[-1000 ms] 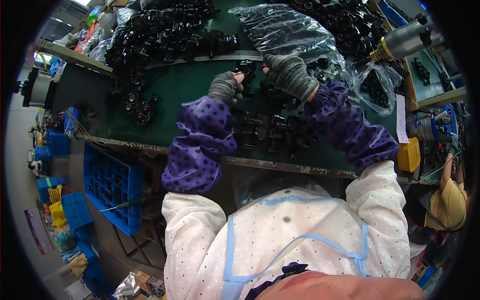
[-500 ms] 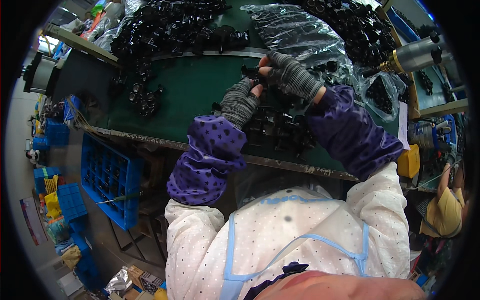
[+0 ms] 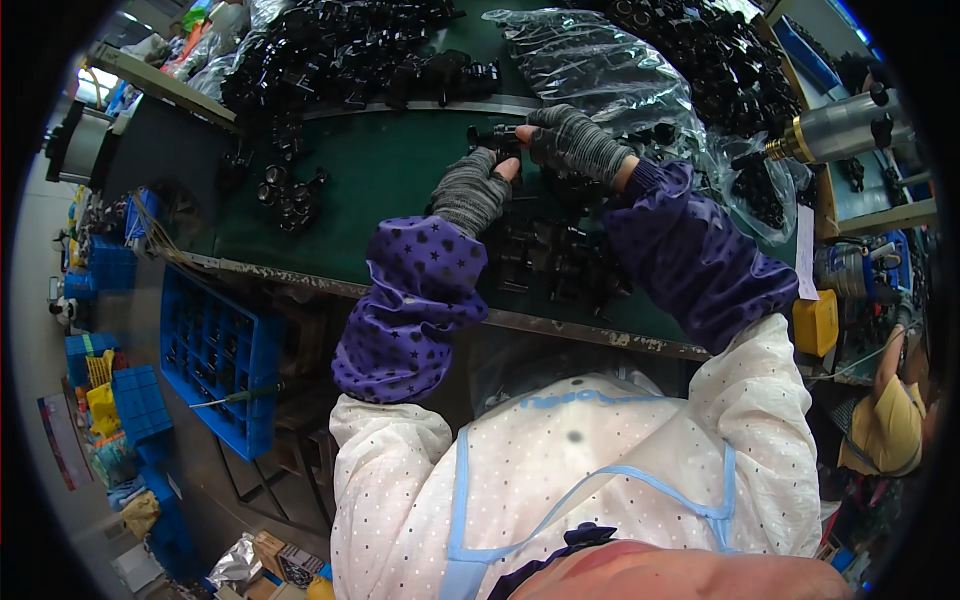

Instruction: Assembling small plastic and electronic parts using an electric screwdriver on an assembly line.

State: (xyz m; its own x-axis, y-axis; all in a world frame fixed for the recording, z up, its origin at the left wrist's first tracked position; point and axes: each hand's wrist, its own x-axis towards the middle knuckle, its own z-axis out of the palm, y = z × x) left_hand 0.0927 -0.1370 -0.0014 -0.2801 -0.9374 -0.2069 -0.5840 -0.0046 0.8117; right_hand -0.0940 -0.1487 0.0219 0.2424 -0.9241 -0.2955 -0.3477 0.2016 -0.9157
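Between my two hands, above the green bench top (image 3: 380, 160), is a small black shiny part (image 3: 493, 133) whose exact kind I cannot make out. My left hand (image 3: 474, 188), in a grey striped fingerless glove, grips it from below with thumb and fingers closed. My right hand (image 3: 575, 143), gloved alike, pinches its right end. Just nearer than the hands lies a group of similar black parts (image 3: 555, 255) along the bench's front. A smaller cluster of black parts (image 3: 290, 195) sits to the left.
Large heaps of black parts (image 3: 330, 50) cover the far side, beside a clear plastic bag (image 3: 600, 60). A metal cylinder with a brass-coloured end (image 3: 840, 128) juts in at right. Below the bench edge at left stands a blue divided crate (image 3: 215, 350) with a screwdriver (image 3: 240, 396) on it.
Both hands have shifted slightly left with the black part, which now shows more plainly between them. The right hand's fingers have drawn a little toward its end.
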